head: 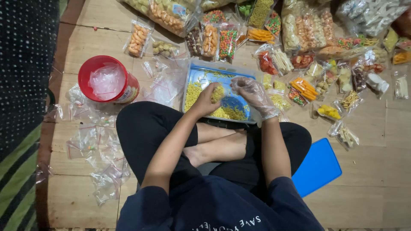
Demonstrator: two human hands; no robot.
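Observation:
I sit cross-legged on the floor with a blue tray (198, 72) of small yellow snack pieces in front of my legs. My left hand (208, 100) is closed around a small clear bag (218, 92) partly filled with the yellow snack, held over the tray. My right hand (253, 94), in a thin clear plastic glove, hovers right next to the bag with its fingers curled, above the yellow pile (229, 113). Whether it pinches any snack is unclear.
A red tub (107, 79) with clear plastic inside stands to the left. Empty small zip bags (96, 141) lie scattered on the left floor. Many filled snack bags (299, 55) crowd the top and right. A blue lid (317, 167) lies by my right knee.

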